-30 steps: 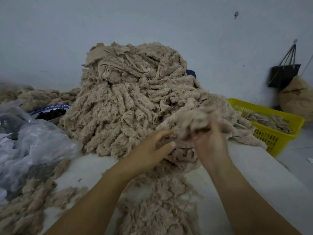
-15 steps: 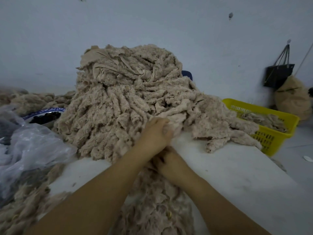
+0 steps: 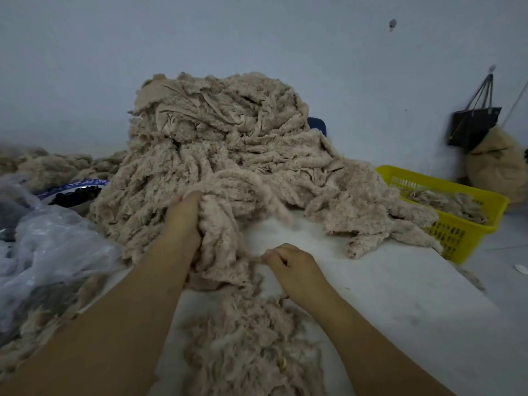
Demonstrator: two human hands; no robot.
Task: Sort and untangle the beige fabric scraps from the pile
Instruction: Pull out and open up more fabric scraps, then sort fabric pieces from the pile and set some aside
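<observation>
Beige fabric scraps (image 3: 223, 144) are lying in a tall pile on the white table (image 3: 385, 295), against the pale wall. The left hand (image 3: 184, 221) is reaching into the front of the pile and is gripping a thick bundle (image 3: 225, 238) of fluffy strips, with its fingers curled deep into the fabric. The right hand (image 3: 294, 270) is resting low on the table just beside this bundle. Its fingers are curled tight, and the thumb and fingertips are pinching a thin end of the same bundle. A smaller heap (image 3: 245, 347) of scraps is lying on the table between the two forearms, touching the lower edge of the bundle.

At the right end of the table a yellow basket (image 3: 457, 232) is holding some more beige pieces. A black bag (image 3: 474, 124) is hanging on the wall behind it. On the left side, a crumpled clear plastic bag (image 3: 51, 247) is lying near the pile, and more beige scraps are lying behind it and under it.
</observation>
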